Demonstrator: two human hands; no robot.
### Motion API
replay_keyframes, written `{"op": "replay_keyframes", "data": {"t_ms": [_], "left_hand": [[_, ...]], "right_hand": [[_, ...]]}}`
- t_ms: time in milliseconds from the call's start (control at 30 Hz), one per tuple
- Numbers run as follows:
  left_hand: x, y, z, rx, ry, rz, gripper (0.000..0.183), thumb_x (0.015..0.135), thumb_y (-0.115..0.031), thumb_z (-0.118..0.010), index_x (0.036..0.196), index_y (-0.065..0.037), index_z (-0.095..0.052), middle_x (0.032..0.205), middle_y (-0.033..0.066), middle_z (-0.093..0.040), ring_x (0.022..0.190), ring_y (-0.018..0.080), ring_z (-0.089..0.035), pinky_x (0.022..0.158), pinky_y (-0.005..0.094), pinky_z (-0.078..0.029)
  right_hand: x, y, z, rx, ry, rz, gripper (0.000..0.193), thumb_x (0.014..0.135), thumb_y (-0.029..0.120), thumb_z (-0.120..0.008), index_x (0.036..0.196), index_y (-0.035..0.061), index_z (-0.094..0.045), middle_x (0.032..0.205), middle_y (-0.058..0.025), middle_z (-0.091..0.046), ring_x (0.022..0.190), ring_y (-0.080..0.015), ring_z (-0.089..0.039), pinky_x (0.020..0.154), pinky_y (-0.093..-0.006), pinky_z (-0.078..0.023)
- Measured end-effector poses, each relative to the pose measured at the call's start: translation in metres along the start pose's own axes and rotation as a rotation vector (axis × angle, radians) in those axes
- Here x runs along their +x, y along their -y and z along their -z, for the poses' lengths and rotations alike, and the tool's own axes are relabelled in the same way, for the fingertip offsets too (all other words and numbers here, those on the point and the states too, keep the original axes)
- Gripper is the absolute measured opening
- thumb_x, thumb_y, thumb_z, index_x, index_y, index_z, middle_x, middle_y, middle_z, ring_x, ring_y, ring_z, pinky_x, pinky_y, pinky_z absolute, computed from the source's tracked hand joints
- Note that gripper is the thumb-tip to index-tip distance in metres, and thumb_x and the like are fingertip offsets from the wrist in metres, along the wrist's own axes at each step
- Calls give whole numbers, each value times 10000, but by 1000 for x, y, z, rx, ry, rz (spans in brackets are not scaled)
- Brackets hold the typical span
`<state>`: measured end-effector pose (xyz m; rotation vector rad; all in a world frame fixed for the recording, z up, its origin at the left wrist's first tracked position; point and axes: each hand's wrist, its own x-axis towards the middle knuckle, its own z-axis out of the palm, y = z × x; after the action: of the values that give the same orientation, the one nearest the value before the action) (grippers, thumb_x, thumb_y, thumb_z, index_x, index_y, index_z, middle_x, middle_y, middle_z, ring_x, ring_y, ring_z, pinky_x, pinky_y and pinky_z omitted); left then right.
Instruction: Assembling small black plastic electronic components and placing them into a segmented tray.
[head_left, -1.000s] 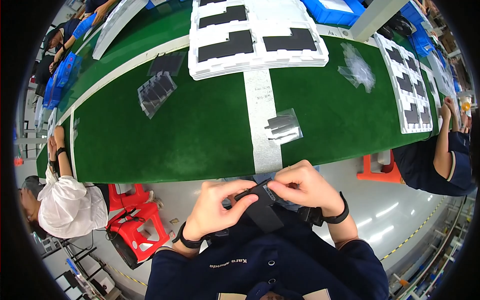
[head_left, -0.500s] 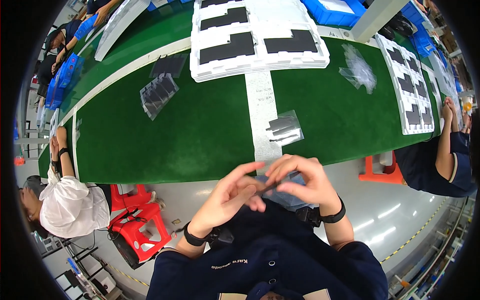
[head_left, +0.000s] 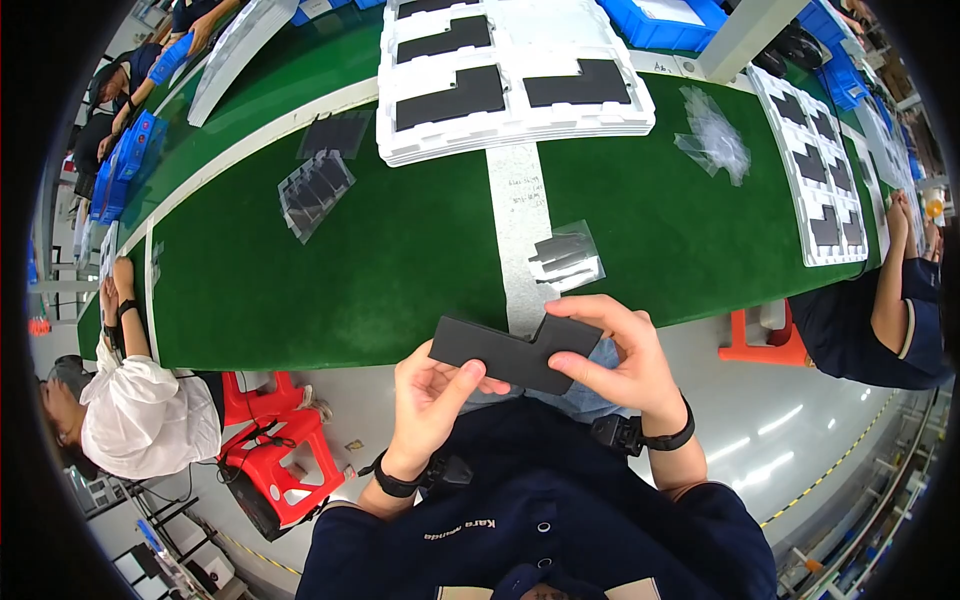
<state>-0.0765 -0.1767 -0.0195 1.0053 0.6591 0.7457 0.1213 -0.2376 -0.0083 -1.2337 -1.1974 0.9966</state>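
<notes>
I've got the black foam piece pinched in both hands, clear of belt; not placed in a tray yet.

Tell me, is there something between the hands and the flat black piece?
No. Both the left hand and the right hand already grip the flat black piece directly; nothing visible lies between.

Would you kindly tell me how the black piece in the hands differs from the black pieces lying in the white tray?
The held black piece is up off the belt between the left hand and right hand; the tray pieces lie flat in the white tray. The held one is notched; the tray ones look rectangular. Both are flat, matte and black.
</notes>
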Motion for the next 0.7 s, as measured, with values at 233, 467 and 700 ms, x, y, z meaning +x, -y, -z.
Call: {"op": "replay_keyframes", "data": {"t_ms": [233, 467, 700], "left_hand": [[-2, -5, 0, 9, -11, -24, 120, 859, -19, -539, 959, 44, -561, 875, 139, -638, 676, 198, -649, 605, 261, -519], [47, -52, -4, 367, 270, 121, 184, 833, -44, -592, 1004, 25, -581, 796, 66, -645, 602, 107, -620, 522, 206, -482], [156, -83, 21, 535, 303, -31, 249, 873, -208, -546, 994, 5, -588, 697, 12, -586, 466, 22, -426, 422, 153, -305]], "right_hand": [[-6, -10, -10, 104, -143, 20, 315, 723, 17, -710, 995, -9, -554, 906, -83, -642, 806, -126, -633, 690, -250, -494], [27, 7, 29, 16, -370, 116, 278, 732, 5, -697, 940, 8, -512, 711, 5, -589, 617, -41, -534, 580, -182, -408], [193, 33, 121, -660, -479, 337, 224, 772, 127, -661, 957, 59, -555, 468, -21, -440, 444, -87, -369, 446, -271, -301]]}}
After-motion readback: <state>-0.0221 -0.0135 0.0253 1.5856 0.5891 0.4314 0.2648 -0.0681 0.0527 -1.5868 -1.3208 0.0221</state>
